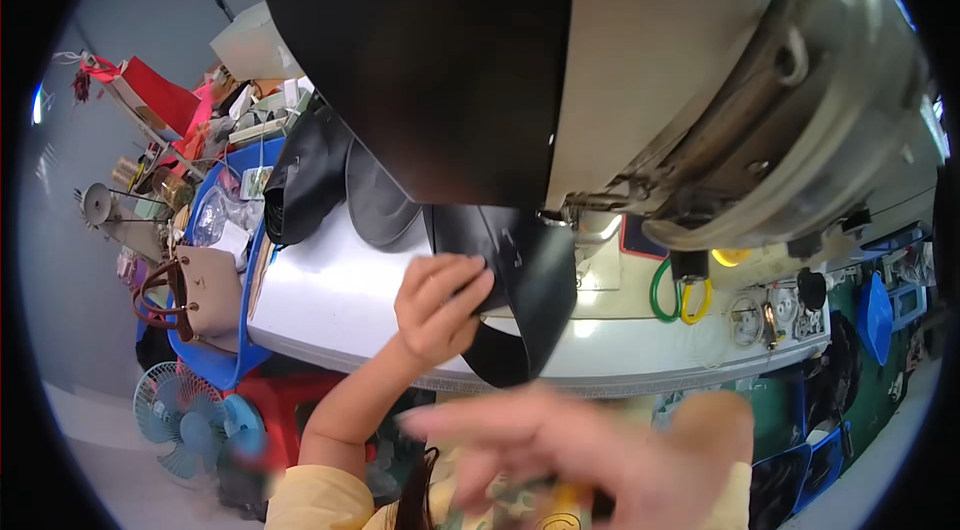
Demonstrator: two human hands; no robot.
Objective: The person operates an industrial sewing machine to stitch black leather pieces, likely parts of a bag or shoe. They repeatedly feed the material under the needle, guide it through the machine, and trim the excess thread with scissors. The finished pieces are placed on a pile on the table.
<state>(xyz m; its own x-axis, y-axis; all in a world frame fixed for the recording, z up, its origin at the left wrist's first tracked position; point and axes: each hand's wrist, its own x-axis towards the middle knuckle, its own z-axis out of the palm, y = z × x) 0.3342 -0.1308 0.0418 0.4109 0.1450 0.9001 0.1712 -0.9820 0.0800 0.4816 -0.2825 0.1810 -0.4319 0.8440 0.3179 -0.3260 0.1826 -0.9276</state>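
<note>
A glossy black leather-like piece point(540, 280) lies curved on the white worktable, partly under the sewing machine point(690, 80). My left hand point(437, 305) is closed on its left side, fingers curled and pressed to it. Closer to the camera, my right hand point(610, 450) is in front of my body, smeared by motion. One finger of it points left; whether it holds anything does not show. The machine's needle area point(560, 215) sits just above the black piece, and a dark panel point(430, 60) on the machine hides much behind it.
More black pieces point(375, 195) lie on the table's left. A blue bin point(215, 355), a beige handbag point(210, 290) and a fan point(180, 420) stand at the left. Green point(660, 292) and yellow rings point(697, 302) lie right of the machine, near spools point(745, 315).
</note>
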